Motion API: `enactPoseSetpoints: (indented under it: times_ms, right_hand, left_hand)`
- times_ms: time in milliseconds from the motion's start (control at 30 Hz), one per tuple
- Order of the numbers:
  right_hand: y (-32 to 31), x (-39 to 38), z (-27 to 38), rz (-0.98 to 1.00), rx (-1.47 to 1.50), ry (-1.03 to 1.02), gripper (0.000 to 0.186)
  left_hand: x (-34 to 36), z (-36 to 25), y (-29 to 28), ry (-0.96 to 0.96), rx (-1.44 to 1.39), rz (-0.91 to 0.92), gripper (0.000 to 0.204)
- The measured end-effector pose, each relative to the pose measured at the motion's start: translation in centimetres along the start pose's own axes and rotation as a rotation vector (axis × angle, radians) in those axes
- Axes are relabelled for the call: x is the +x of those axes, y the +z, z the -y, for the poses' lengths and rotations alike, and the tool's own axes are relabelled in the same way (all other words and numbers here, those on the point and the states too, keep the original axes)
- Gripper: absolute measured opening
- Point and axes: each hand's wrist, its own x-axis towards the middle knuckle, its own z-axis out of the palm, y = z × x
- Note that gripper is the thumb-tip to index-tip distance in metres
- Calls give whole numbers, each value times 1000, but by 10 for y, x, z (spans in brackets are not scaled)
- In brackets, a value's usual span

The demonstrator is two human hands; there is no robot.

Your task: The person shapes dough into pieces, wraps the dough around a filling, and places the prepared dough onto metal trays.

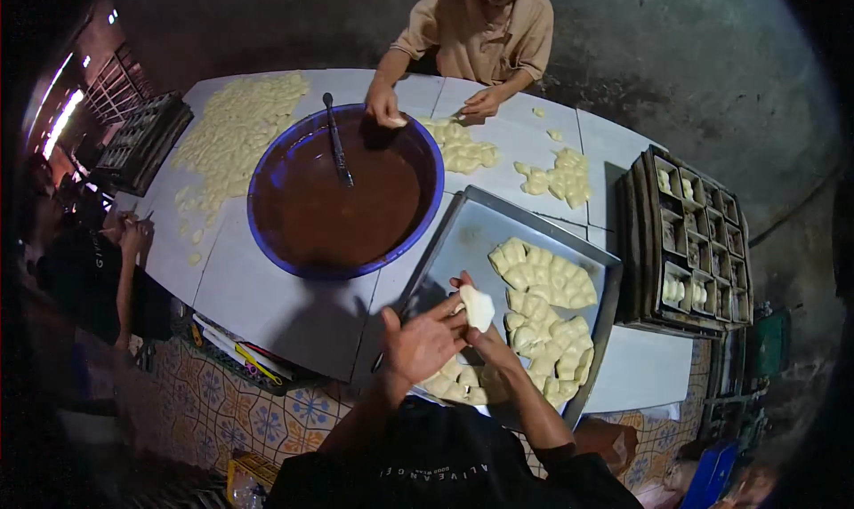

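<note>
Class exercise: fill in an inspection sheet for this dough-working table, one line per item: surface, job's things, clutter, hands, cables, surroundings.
Surface: white table, dough pieces scattered at its far left.
Job's things: dough piece held above metal tray of dough pieces.
Clutter: blue basin of brown filling with spoon; stacked baking tins.
Hands: left hand and right hand both on the dough piece.
Cables: nothing seen.
Surroundings: person opposite handling dough; patterned floor tiles.

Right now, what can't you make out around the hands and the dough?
- Head view: the right hand sits behind the left hand; its grip on the dough piece is mostly hidden.
- Tray: near edge and lower dough pieces covered by both forearms.
- Bowl: spoon tip sunk in brown filling.
- Baking moulds: contents too small and dark.
</note>
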Motion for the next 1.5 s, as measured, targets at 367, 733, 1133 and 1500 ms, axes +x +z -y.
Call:
enactPoseSetpoints:
  times_ms: [367, 733, 1133, 1500]
  right_hand:
    - [-3, -3, -51, -130, 114, 83, 85]
    - [6, 1, -43, -370, 875, 363, 42]
    - [5, -16, 4, -422, -402, -283, 23]
    - [13, -45, -1, -348, -421, 88, 30]
  left_hand:
    - [94, -190, -59, -333, 1957, -717, 87]
    - [21, -34, 9, -19, 680, -593, 102]
    - [-3, -1, -13, 96, 1504, -435, 26]
    - [-17, 29, -32, 85, 1093, -614, 20]
